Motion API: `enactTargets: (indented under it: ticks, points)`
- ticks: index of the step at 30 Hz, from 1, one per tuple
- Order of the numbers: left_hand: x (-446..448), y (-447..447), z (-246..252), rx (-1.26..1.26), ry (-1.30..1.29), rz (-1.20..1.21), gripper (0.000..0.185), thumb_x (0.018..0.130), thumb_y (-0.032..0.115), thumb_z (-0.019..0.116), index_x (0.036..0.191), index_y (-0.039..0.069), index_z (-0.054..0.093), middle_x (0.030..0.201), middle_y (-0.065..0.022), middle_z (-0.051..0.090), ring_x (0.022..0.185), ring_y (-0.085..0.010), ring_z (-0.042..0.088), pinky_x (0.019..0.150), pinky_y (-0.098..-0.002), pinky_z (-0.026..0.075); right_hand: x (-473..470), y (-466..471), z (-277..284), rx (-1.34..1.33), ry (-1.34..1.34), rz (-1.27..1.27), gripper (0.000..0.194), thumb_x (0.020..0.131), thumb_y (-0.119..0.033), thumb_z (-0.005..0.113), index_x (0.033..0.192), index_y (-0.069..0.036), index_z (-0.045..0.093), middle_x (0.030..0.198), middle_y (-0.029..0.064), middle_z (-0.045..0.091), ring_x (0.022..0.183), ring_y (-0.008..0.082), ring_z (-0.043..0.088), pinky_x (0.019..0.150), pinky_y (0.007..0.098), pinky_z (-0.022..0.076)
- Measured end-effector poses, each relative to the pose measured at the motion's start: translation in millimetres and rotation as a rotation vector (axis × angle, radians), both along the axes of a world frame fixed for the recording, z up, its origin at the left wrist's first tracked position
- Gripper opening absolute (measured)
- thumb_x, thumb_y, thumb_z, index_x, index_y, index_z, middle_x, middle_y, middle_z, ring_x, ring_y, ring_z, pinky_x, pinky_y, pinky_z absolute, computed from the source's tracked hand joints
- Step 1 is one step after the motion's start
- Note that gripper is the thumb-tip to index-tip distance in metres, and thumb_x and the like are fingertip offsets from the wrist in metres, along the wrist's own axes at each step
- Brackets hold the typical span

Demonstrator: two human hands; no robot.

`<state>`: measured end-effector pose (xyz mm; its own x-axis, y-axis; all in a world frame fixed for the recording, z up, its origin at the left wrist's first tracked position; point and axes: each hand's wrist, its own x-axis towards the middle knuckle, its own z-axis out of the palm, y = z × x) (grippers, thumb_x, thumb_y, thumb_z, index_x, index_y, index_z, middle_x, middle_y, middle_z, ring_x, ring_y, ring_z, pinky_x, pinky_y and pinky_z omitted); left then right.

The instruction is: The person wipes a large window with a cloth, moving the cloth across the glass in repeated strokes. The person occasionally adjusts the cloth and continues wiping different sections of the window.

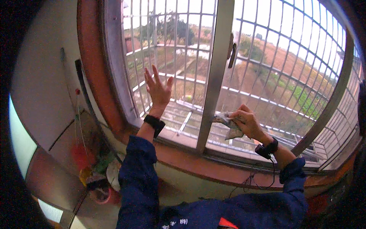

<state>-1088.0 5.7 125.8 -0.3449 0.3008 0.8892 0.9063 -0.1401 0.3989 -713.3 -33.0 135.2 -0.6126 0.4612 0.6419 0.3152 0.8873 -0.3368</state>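
A crumpled, damp-looking cloth (235,132) is gripped in my right hand (247,121). Its left end reaches the vertical metal frame (213,86) between two window panes, while the rest hangs below my fingers in front of the right pane (257,94). Up on the left, my left hand (158,90) is raised with its fingers spread and holds nothing. It is in front of the left part of the window; whether it touches glass cannot be told. A dark latch handle (232,55) sits on the frame above my right hand.
Metal security bars (183,75) stand outside the window. Below the panes runs a reddish-brown sill (194,164), with a thin black cable (267,187) hanging from my right wrist device (267,148). Cleaning things and a pink bucket (107,197) stand in the left corner beside a dark pole (91,100).
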Motion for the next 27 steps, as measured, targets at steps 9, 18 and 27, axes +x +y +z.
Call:
enactTargets:
  ticks: [9,18,27]
  points:
    - [-72,11,34,-0.108,0.063,0.004,0.114,0.076,0.072,0.063,0.157,0.016,0.006,0.161,-0.0227,0.001,0.146,-0.0466,0.007,0.098,-0.0759,0.029,-104,4,207,0.34,0.16,-0.061,0.017,0.089,-0.015,0.067,0.101,-0.003,0.067,0.095,0.0135,0.057,0.089,0.0265,0.061,0.077,0.0363,0.0501]
    - [-93,-2,33,-0.218,0.22,-0.05,0.123,0.069,0.065,0.074,0.157,0.014,0.005,0.161,-0.0232,-0.007,0.147,-0.0457,-0.002,0.098,-0.0725,0.033,-214,44,360,1.292,0.118,-0.651,0.023,0.082,-0.006,0.071,0.104,-0.004,0.064,0.105,0.0169,0.058,0.1,0.031,0.063,0.081,0.0389,0.056]
    - [-152,-11,25,-0.237,0.381,-0.132,0.103,0.076,0.045,0.077,0.156,0.016,0.019,0.163,-0.0164,0.006,0.149,-0.0377,0.012,0.109,-0.0665,0.021,-219,61,257,1.336,0.136,-0.676,0.017,0.093,-0.011,0.058,0.109,-0.007,0.061,0.106,0.0101,0.061,0.091,0.0281,0.058,0.078,0.0392,0.0462]
